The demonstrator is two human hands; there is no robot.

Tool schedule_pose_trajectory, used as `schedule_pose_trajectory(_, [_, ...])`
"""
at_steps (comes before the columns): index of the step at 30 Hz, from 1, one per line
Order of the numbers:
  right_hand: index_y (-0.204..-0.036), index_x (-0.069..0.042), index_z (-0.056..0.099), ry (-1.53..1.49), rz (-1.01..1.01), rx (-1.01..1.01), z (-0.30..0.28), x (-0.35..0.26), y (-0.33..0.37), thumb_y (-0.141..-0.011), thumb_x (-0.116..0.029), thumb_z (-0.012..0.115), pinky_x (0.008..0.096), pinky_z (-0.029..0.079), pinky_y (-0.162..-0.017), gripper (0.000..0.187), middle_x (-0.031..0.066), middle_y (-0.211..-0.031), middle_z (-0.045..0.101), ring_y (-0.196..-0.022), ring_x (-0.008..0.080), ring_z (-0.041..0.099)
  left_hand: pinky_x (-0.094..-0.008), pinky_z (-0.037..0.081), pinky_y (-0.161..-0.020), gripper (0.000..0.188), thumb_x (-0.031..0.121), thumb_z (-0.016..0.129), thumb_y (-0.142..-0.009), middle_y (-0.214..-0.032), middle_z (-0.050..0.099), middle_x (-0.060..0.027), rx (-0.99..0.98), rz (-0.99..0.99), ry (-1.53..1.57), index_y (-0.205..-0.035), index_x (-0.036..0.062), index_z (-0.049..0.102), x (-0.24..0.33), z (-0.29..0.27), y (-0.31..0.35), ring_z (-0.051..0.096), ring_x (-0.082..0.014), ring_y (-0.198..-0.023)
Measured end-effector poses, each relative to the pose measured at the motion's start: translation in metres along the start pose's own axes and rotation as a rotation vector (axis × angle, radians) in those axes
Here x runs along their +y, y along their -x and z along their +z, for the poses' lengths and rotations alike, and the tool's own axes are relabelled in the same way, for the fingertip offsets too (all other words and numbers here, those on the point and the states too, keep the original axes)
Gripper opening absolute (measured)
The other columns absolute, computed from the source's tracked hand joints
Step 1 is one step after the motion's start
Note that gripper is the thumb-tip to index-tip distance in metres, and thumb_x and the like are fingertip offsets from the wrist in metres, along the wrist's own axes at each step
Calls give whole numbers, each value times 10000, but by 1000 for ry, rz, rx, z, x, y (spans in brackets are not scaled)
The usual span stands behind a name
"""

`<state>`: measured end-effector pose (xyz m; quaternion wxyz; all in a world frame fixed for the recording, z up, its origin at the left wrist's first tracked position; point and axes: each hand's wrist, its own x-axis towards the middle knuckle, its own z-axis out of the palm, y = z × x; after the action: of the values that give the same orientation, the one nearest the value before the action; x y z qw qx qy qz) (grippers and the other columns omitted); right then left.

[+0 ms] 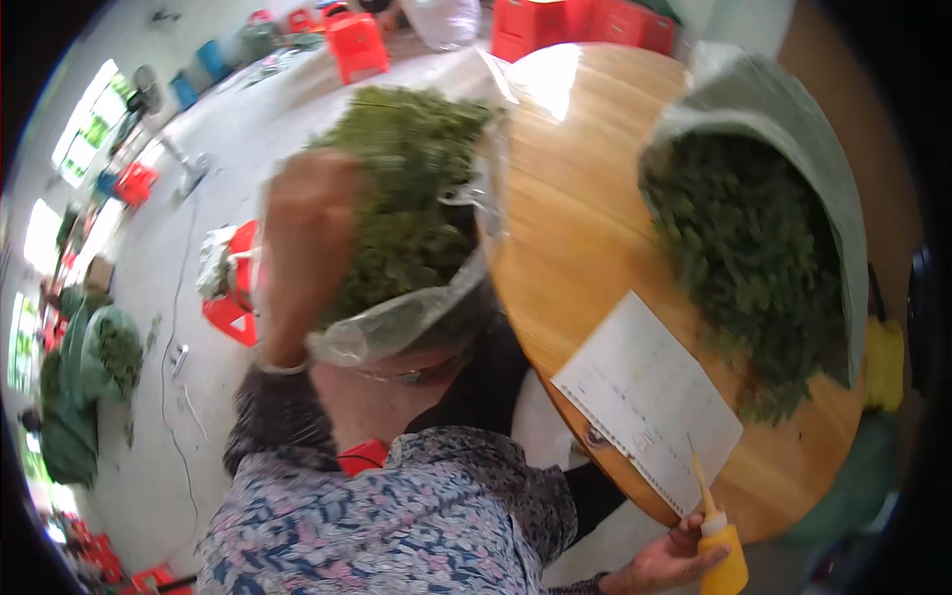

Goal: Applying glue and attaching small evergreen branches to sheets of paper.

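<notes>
My left hand (312, 223) is raised at the left edge of a clear plastic bag (392, 327) full of leafy green sprigs (412, 188). Motion smears its fingers, so whether it holds anything is unclear. At the lower right, my right hand (666, 560) grips a yellow squeeze bottle (724, 555) with a long thin nozzle pointing up. The nozzle tip overlaps the near corner of a white sheet of paper (650, 397) with handwriting and one torn perforated edge, lying on the round wooden table (565, 188).
On the table's right side a second plastic bag (843, 228) lies open, spilling darker green sprigs (749, 238). Red stools (357, 45) stand beyond on the floor. A cable (177, 426) runs along the floor at left, near green sacks (74, 397) of foliage.
</notes>
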<state>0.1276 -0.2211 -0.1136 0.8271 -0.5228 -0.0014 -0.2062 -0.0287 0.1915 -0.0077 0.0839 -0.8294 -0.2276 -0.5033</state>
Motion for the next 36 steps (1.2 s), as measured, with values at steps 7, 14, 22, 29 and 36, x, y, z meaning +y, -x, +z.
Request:
schedule_pose_trajectory(7, [-1218,-26,492,-128,62,-4,13,-20,20,-901,-388,612,179,470,-637,496,147,-1062,617,-714,132,569,-409,432,-619,117,112,521,-874,-776,588,-130,-470,-244,-356,-884,29,603,-89,-22,106,540,-300,-653])
schedule_pose_trajectory(14, [-1251,-99,446,-122,89,7,5,-24,24,-846,-429,661,195,487,-561,565,171,-1070,618,-667,162,610,-350,457,-579,112,78,583,-827,-843,657,-98,-453,-171,5,-891,46,670,23,3,43,582,-257,-637])
schedule_pose_trajectory(22, [-1251,-104,431,-117,123,22,10,-20,29,-851,-416,657,199,491,-558,556,175,-1068,618,-662,171,613,-278,390,-451,247,244,587,-877,-766,536,-37,-443,214,471,-723,50,587,169,130,10,453,-144,-507])
schedule_pose_trajectory(29, [-1248,-104,434,-92,110,16,10,-20,29,-864,-403,644,202,491,-561,530,177,-1072,617,-667,176,616,-279,319,-369,333,274,579,-872,-617,470,-20,-371,244,441,-624,59,530,184,154,6,339,-140,-401])
schedule_pose_trajectory(36, [-1214,-74,474,-143,103,-14,12,-22,24,-883,-383,633,195,489,-586,481,179,-1068,614,-677,167,607,-283,301,-344,360,304,582,-879,-529,463,10,-565,226,529,-599,81,541,196,87,30,355,-127,-365])
